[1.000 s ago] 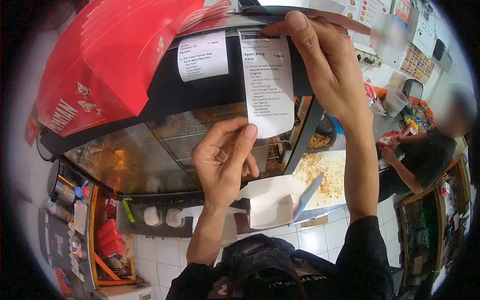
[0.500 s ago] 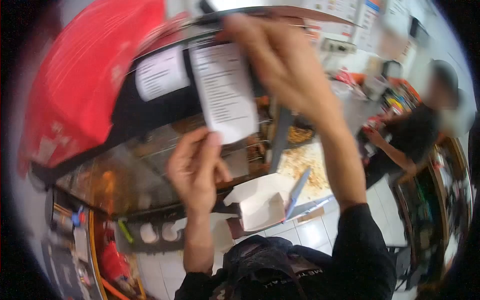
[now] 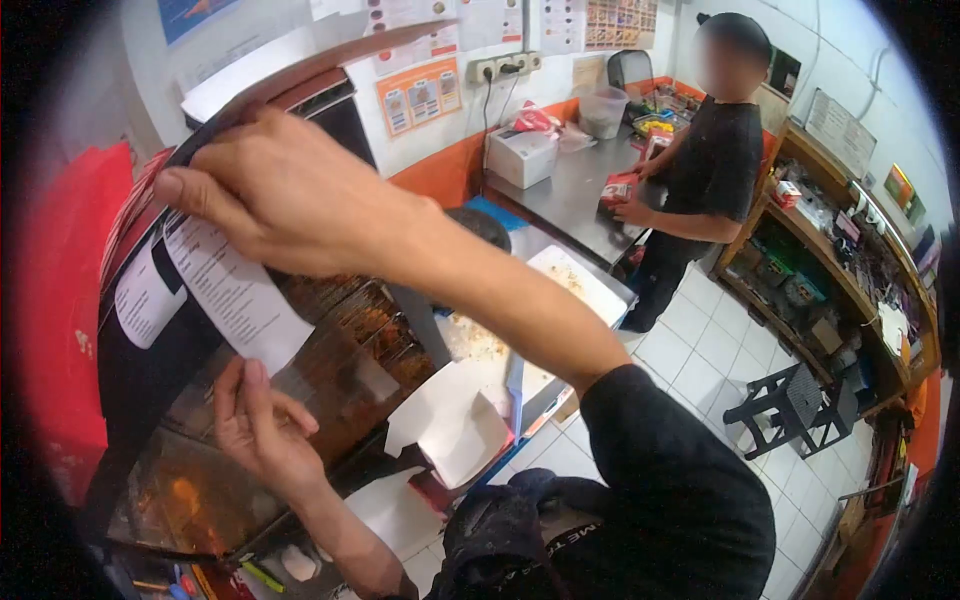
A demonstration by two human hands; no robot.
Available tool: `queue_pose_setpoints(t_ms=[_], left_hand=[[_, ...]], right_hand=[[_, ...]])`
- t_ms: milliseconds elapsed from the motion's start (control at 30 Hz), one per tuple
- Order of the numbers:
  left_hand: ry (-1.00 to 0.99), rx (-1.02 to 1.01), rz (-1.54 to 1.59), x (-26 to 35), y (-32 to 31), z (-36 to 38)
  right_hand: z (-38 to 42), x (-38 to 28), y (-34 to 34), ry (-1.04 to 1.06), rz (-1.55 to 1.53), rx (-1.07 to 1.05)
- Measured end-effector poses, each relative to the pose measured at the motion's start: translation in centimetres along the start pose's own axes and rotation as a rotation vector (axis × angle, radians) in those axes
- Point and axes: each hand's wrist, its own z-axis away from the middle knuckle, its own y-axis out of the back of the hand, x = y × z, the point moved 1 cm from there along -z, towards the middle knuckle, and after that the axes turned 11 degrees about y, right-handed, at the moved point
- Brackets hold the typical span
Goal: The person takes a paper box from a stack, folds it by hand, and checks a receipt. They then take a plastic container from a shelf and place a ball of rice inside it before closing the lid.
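Observation:
A long printed receipt (image 3: 240, 300) hangs against the dark upper edge of a glass display case. My left hand (image 3: 265, 430) has thumb and forefinger closed at the receipt's lower edge, with the other fingers loosely curled. Over the receipt's top end, my right hand (image 3: 280, 190) curls at the case's top edge; its thumb sticks out to the left and its fingertips are hidden. A shorter receipt (image 3: 148, 298) hangs just to the left. Below my right forearm, an open white carton (image 3: 465, 435) stands beside a blue-handled knife (image 3: 515, 385).
Fried food sits behind the case glass (image 3: 370, 390). A crumb-covered white board (image 3: 575, 285) lies to its right. A person in black (image 3: 710, 160) holds a red box (image 3: 618, 190) at the steel table (image 3: 550, 205). Black stools (image 3: 790, 400) stand on the tiled floor.
My view has swung right, bringing the person and shelves more fully into sight. Both hands remain at the receipt's two ends. The person now has a red box in hand.

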Motion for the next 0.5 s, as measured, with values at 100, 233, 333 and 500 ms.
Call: queue_pose_setpoints(t_ms=[100, 233, 333, 500], left_hand=[[0.011, -0.02, -0.001, -0.22, 0.7, 0.04], [0.016, 0.029, 0.0, 0.33, -0.13, 0.09], [0.005, 0.036, 0.001, 0.19, -0.15, 0.13], [0.003, -0.022, 0.017, -0.34, 0.77, -0.13]], right_hand=[[0.28, -0.04, -0.2, 0.035, -0.025, 0.047], [0.4, 0.15, -0.49, 0.055, 0.002, 0.064], [0.39, 0.05, -0.31, 0.015, -0.026, 0.022], [0.47, 0.18, -0.52, 0.04, 0.031, 0.058]])
